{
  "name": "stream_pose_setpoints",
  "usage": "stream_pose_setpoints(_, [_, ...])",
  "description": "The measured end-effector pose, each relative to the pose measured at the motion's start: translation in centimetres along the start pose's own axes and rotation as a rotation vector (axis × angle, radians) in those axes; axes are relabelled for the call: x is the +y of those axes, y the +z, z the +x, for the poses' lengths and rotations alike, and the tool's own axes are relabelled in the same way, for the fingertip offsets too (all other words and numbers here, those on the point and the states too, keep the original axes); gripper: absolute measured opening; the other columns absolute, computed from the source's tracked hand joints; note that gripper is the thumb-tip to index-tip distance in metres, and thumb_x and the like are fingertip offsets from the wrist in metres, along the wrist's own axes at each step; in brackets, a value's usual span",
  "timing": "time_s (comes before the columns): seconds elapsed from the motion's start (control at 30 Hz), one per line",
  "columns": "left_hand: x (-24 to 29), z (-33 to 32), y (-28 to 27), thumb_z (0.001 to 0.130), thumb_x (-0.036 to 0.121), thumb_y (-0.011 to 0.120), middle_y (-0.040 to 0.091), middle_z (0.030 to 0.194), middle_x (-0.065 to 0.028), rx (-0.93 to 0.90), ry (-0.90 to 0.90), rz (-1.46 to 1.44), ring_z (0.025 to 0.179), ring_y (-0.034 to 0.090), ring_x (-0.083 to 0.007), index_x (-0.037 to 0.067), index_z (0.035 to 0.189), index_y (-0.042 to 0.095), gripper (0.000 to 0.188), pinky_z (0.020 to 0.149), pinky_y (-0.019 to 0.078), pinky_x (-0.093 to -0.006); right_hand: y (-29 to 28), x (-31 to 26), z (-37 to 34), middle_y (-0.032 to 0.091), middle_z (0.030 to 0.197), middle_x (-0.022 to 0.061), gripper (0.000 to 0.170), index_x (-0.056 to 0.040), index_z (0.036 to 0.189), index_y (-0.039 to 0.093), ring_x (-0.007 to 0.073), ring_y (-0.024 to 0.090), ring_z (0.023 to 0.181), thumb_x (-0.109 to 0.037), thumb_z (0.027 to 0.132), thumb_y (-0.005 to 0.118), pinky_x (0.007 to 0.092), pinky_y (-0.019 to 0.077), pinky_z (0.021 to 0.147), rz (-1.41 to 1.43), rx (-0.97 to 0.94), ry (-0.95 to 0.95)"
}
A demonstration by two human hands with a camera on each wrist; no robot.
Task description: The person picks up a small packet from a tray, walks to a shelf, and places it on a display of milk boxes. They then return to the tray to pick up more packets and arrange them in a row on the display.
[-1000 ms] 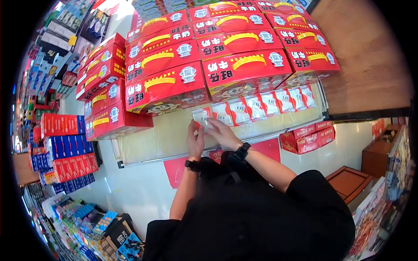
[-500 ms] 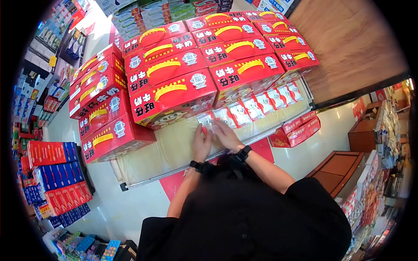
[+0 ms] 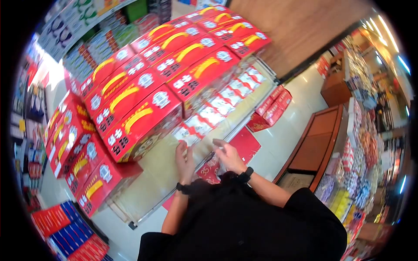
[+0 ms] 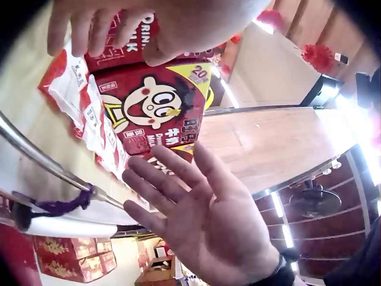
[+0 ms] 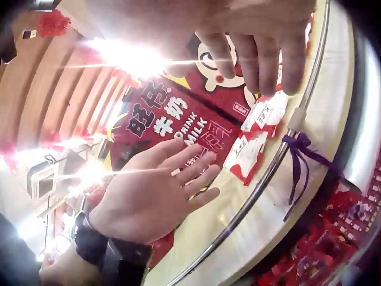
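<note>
Both hands stand apart with nothing in them, over the front strip of a cream-coloured display table (image 3: 150, 177). My left hand (image 3: 186, 163), fingers pointing forward, is nearest the near end of a row of white packets with red edges (image 3: 202, 125). To its right, my right hand (image 3: 231, 157) has its fingers spread a little, near the table's metal rail. In the left wrist view the right hand's palm (image 4: 208, 229) shows with extended fingers. The right wrist view shows the left hand (image 5: 149, 190) with straight fingers beside the packets (image 5: 245, 156).
Stacked red milk cartons with yellow handles (image 3: 137, 119) rise right behind the packets. A metal rail (image 5: 262, 179) with a purple tie (image 5: 296, 164) edges the table. Red boxes (image 3: 271, 108) sit on the floor at the right, near a brown wooden cabinet (image 3: 311, 148).
Both hands were together at the packet at the row's near end; now they have drawn back from it and spread apart. The head view has turned to the right.
</note>
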State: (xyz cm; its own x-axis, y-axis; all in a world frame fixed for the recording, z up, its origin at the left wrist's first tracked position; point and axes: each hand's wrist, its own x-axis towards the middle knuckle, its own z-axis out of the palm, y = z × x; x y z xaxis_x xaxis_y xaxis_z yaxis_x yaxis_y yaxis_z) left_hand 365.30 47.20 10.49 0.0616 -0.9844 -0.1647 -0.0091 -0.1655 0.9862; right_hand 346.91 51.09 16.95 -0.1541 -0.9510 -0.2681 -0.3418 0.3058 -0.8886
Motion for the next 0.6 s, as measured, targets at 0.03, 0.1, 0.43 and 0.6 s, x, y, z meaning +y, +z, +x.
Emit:
stream_pose_setpoints(0.03, [0.6, -0.3, 0.3, 0.099, 0.022, 0.062, 0.061, 0.124, -0.0145, -0.046, -0.053, -0.037, 0.109, 0.06, -0.0224, 0.0, 0.134, 0.051, 0.043, 0.088, 0.0486, -0.0339, -0.5, 0.0, -0.4, 0.066, 0.124, 0.0171, 0.048, 0.0024, 0.135, 0.053, 0.0258, 0.067, 0.107, -0.03, 0.1, 0.057, 0.0357, 0.0528, 0.091, 0.004, 0.007, -0.012])
stream_pose_setpoints(0.1, [3.3, -1.1, 0.7, 0.101, 0.022, 0.059, 0.065, 0.116, -0.0114, -0.139, -0.159, -0.096, 0.103, 0.063, -0.0185, 0.0, 0.132, 0.052, 0.038, 0.082, 0.0494, -0.03, -1.7, -0.7, -1.4, 0.066, 0.124, 0.016, 0.045, 0.002, 0.132, 0.055, 0.0231, 0.069, 0.102, -0.028, 0.1, 0.058, 0.0343, 0.0548, 0.085, 0.037, 0.041, -0.001])
stream_pose_setpoints(0.43, [7.3, -5.9, 12.8, 0.104, 0.021, 0.054, 0.065, 0.094, -0.0033, -0.564, -0.097, -0.033, 0.084, 0.059, -0.009, 0.002, 0.119, 0.059, 0.024, 0.067, 0.0485, -0.0223, -13.3, 3.8, -8.3, 0.07, 0.107, 0.0129, 0.04, -0.0024, 0.129, 0.057, 0.0214, 0.067, 0.099, -0.032, 0.101, 0.058, 0.0356, 0.0526, 0.086, 0.159, 0.365, -0.126])
stream_pose_setpoints(0.6, [9.3, -11.6, 22.6, 0.104, 0.018, 0.055, 0.065, 0.092, -0.0022, -0.782, -0.005, 0.07, 0.078, 0.058, -0.0085, 0.0, 0.113, 0.063, 0.021, 0.069, 0.0473, -0.0237, -21.1, 8.1, -15.1, 0.07, 0.103, 0.0102, 0.039, -0.003, 0.128, 0.057, 0.0176, 0.066, 0.094, -0.031, 0.101, 0.058, 0.0334, 0.0525, 0.082, 0.271, 0.577, -0.093])
